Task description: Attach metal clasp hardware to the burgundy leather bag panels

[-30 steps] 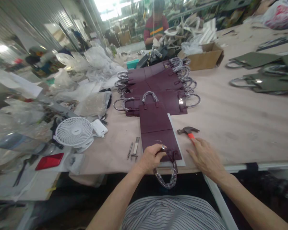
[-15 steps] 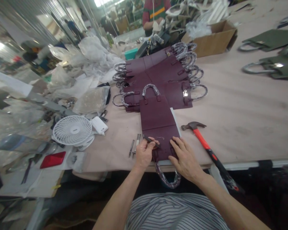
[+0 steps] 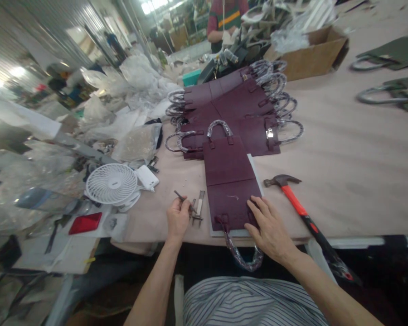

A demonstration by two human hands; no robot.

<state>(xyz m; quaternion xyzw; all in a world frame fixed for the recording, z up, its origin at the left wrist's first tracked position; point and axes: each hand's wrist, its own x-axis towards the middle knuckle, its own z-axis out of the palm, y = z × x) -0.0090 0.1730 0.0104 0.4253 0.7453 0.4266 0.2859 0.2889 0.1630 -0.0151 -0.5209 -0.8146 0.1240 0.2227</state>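
A burgundy bag panel point(image 3: 229, 194) lies lengthwise in front of me, with plastic-wrapped handles at both ends. The near handle point(image 3: 240, 256) hangs over the table edge. My right hand point(image 3: 270, 228) rests with spread fingers on the panel's lower right side. My left hand point(image 3: 179, 219) is off the panel to the left, closed around a slim dark rod-like tool point(image 3: 178, 194), whose exact kind I cannot make out. Beside its fingertips lie a flat metal tool point(image 3: 200, 203) and other small metal tools. A claw hammer point(image 3: 294, 201) with a red and black handle lies right of the panel.
Behind the panel is a stack of burgundy bag pieces point(image 3: 224, 102) with wrapped handles. A white fan point(image 3: 112, 183), a red case point(image 3: 85, 223) and plastic bags fill the left. A cardboard box point(image 3: 313, 59) and green bag pieces point(image 3: 384, 56) lie farther right. Another person point(image 3: 224, 22) stands opposite.
My left hand has moved left, off the panel to the small metal tools, with the dark rod-like tool still in its fingers. My right hand has stayed on the panel.
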